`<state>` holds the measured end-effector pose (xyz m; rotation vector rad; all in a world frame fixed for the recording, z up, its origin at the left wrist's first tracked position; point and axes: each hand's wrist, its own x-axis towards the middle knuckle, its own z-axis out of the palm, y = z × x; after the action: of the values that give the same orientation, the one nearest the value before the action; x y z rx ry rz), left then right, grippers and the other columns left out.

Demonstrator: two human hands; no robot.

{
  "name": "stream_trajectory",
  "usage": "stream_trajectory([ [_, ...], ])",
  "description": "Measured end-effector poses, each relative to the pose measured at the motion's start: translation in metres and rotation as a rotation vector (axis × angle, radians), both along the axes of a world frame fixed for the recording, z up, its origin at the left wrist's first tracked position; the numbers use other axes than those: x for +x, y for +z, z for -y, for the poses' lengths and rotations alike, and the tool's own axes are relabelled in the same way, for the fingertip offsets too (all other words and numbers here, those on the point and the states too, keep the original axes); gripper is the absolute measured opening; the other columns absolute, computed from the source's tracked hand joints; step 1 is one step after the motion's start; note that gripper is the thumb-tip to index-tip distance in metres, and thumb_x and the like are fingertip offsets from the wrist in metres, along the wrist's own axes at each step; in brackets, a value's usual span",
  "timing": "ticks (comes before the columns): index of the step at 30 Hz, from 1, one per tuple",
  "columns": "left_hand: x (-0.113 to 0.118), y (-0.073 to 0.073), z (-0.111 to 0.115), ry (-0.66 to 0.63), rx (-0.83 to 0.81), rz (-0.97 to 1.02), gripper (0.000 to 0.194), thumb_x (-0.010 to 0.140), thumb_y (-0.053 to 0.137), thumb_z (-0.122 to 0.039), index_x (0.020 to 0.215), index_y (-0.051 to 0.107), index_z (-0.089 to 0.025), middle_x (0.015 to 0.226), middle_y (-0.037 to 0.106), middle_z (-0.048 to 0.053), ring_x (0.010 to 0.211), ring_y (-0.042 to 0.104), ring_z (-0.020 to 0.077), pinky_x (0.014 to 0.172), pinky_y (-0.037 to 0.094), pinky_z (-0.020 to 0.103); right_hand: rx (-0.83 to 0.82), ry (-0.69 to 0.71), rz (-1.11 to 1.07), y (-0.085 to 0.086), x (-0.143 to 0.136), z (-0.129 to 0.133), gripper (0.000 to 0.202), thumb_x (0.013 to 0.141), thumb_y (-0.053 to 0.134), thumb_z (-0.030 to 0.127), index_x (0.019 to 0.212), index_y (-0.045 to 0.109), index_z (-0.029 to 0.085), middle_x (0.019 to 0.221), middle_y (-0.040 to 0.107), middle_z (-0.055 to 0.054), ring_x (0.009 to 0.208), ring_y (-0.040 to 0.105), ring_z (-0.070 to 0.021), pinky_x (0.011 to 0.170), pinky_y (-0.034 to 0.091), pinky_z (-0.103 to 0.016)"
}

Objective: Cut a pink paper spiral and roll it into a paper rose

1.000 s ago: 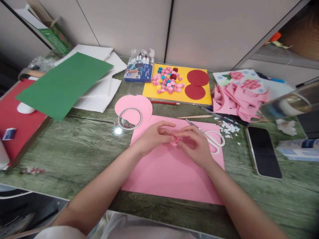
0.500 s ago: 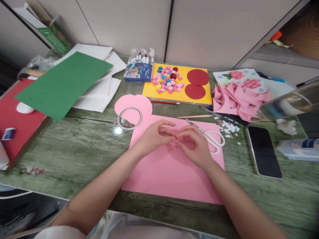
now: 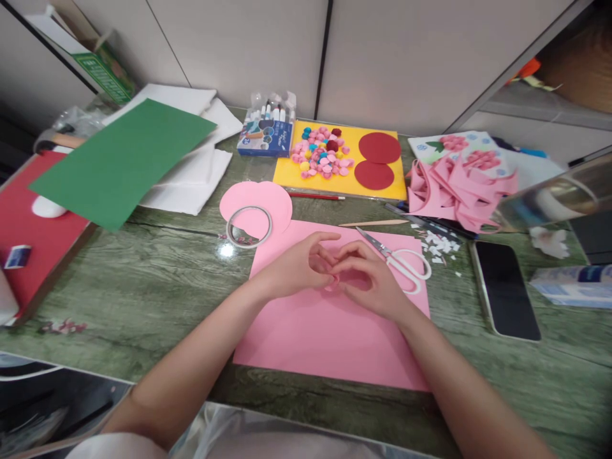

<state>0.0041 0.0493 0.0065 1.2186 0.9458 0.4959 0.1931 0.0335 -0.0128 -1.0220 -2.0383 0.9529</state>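
Observation:
Above a pink paper sheet [image 3: 329,344], my left hand [image 3: 296,264] and my right hand [image 3: 375,280] meet fingertip to fingertip. Between them is a small curled piece of pink paper [image 3: 333,282], partly covered by the fingers. Both thumbs and forefingers pinch it. White-handled scissors [image 3: 404,264] lie on the sheet just beyond my right hand, blades pointing up and left. Left of the sheet's top corner, a roll of tape [image 3: 229,233] rests partly on pink paper circles [image 3: 261,194].
Yellow paper [image 3: 287,175] bears small coloured paper rolls [image 3: 325,153] and dark red circles [image 3: 380,148]. Pink offcuts [image 3: 454,191], white scraps [image 3: 440,247] and a phone [image 3: 507,290] lie right. Green paper [image 3: 124,162], a red folder [image 3: 52,248] and a marker box [image 3: 265,137] stand left and behind.
Both hands have shifted slightly down toward me with the pink paper piece. The fingers have moved around it, and more of the scissors' blades shows.

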Motion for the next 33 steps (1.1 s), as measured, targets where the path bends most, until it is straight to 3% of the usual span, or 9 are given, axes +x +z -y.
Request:
stream_trajectory([
  [13,0.008,-0.0018,0.0015,0.201,-0.087,0.104,0.056,0.064,0.071,-0.013,0.115,0.048,-0.015,0.087,0.063,0.004,0.08,0.063,0.0133,0.078,0.05,0.032,0.079,-0.142,0.025,-0.0012,-0.0015,-0.0011,0.007,0.072,0.066,0.02,0.078,0.062,0.023,0.088,0.055,-0.003,0.087,0.056,-0.0185,0.078,0.048,-0.037],
  [24,0.0098,-0.0058,-0.0003,0.287,-0.294,0.253,0.053,0.061,0.074,-0.01,0.11,0.052,-0.015,0.088,0.064,0.005,0.077,0.063,0.0128,0.073,0.051,0.03,0.096,-0.195,0.009,-0.0003,-0.001,0.0001,0.015,0.069,0.067,0.017,0.079,0.058,0.023,0.09,0.053,-0.003,0.083,0.055,-0.0176,0.073,0.048,-0.035],
  [29,0.0086,-0.0027,-0.0017,0.288,-0.307,0.227,0.055,0.059,0.074,-0.008,0.109,0.052,-0.015,0.085,0.064,0.004,0.073,0.064,0.0125,0.071,0.052,0.031,0.043,-0.133,-0.016,-0.0013,0.0012,-0.0018,0.011,0.073,0.066,0.022,0.081,0.059,0.023,0.09,0.055,-0.003,0.087,0.055,-0.0188,0.075,0.047,-0.036],
  [33,0.0048,0.0003,-0.0038,0.214,-0.357,0.222,0.06,0.059,0.074,-0.008,0.114,0.05,-0.017,0.085,0.063,0.003,0.075,0.064,0.0132,0.076,0.051,0.034,-0.009,-0.065,-0.084,-0.0039,0.005,-0.0048,0.009,0.078,0.063,0.03,0.086,0.063,0.025,0.09,0.056,-0.003,0.09,0.055,-0.0195,0.078,0.046,-0.038],
])
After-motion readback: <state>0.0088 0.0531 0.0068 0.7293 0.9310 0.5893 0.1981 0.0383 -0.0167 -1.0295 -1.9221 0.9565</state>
